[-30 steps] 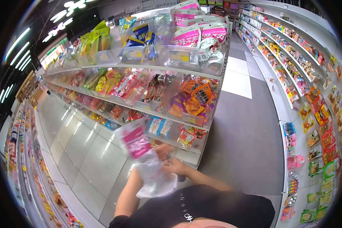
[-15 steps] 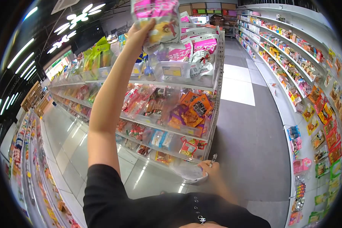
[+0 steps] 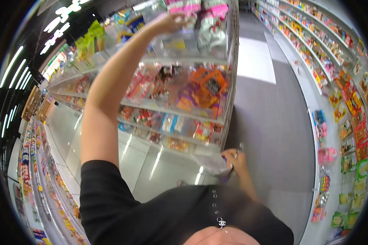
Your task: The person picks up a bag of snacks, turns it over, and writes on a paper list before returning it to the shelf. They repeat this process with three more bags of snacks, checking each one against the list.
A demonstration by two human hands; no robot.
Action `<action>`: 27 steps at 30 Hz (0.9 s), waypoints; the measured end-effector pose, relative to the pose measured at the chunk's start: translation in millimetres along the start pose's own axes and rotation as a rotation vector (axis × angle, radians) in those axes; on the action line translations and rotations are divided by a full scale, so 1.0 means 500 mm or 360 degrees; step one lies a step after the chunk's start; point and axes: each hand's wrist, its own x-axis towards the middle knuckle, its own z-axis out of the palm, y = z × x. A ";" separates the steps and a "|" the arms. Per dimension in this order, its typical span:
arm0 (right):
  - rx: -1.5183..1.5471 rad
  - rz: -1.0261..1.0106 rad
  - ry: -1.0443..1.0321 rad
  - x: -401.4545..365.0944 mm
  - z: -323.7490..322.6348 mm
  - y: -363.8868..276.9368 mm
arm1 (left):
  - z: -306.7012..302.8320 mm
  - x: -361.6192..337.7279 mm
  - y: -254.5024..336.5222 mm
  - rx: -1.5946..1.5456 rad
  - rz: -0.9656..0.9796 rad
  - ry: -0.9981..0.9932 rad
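My left hand (image 3: 175,22) reaches over the clear bin on the top shelf, against the pink and silver snack bags (image 3: 185,7). Its fingers are smeared by motion, so whether they grip a bag cannot be made out. Lower down, beside the corner of the shelf unit, my right hand (image 3: 234,158) is closed on the edge of a crumpled, see-through plastic bag (image 3: 210,162). A small shiny item (image 3: 241,146) sticks up by its fingers, too blurred to name. More pink and silver bags (image 3: 212,30) fill the bin to the right of my left hand.
The shelf unit (image 3: 176,107) holds orange packets (image 3: 208,87), red packets and blue-white packets (image 3: 173,123) on lower tiers. Green bags (image 3: 95,34) stand further left. A grey aisle floor (image 3: 270,134) separates it from wall shelves (image 3: 310,77) with hanging snacks.
My left hand has come down from holding up a pink snack bag to the bin on the top shelf. My right hand has shifted slightly up and right, still with the see-through bag.
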 end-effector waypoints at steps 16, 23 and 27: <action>0.1187 0.0470 0.0113 0.091 0.188 -0.033 | 0.461 -0.946 0.121 -0.2454 -0.1686 -0.0148; 0.1188 0.0742 -0.0306 0.080 0.327 0.016 | 0.402 -0.996 0.185 -0.2768 -0.1192 0.0295; 0.1234 0.0757 -0.0342 0.067 0.359 0.004 | 0.341 -0.997 0.185 -0.2729 -0.1224 0.0414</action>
